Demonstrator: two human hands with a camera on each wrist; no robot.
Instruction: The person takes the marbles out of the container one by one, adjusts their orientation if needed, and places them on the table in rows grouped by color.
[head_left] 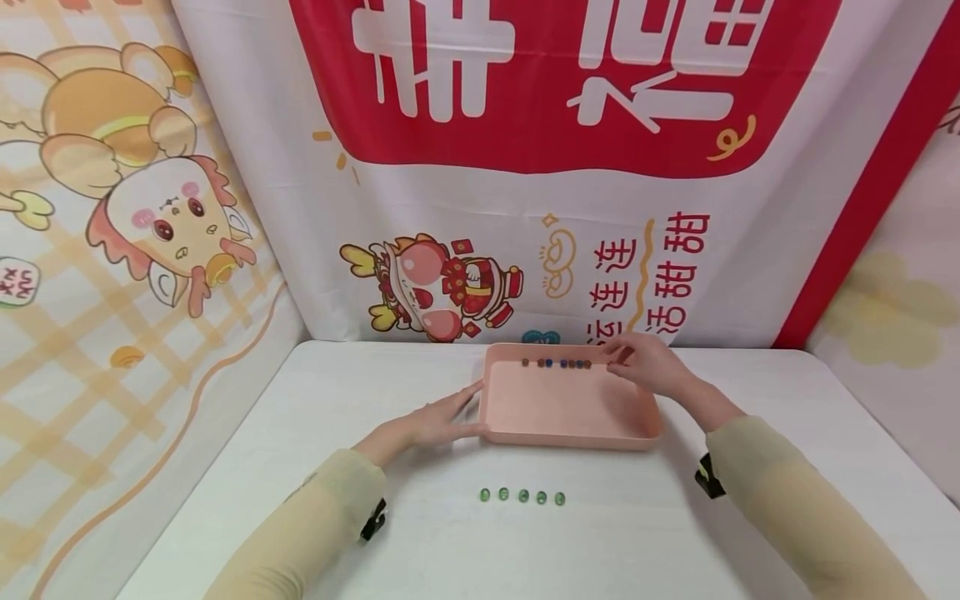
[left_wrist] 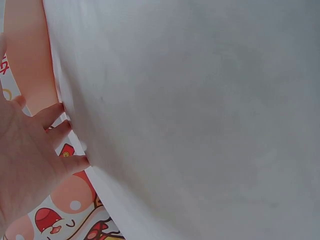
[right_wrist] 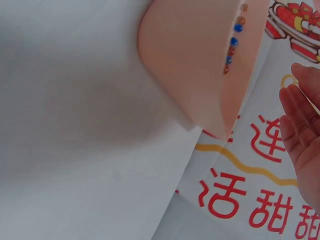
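A shallow pink tray [head_left: 570, 400] stands on the white table. My left hand [head_left: 435, 423] rests against its left side with fingers spread and straight, and in the left wrist view the fingertips [left_wrist: 60, 106] are at the tray's edge. Over the tray's far right corner is my right hand [head_left: 651, 363]; its fingers look loosely bent in the right wrist view, with nothing visible between thumb and fingers. Along the tray's far wall runs a row of small brown and blue marbles [right_wrist: 234, 41], several in number, with gaps toward the left end. Several green glass marbles [head_left: 523, 496] line up on the table before the tray.
The white tabletop [head_left: 420, 550] reaches back to a hanging cloth [head_left: 442, 196] printed with red characters and a cartoon figure. Another printed cloth [head_left: 112, 350] borders the left side. A small dark device [head_left: 372, 520] is worn on each wrist.
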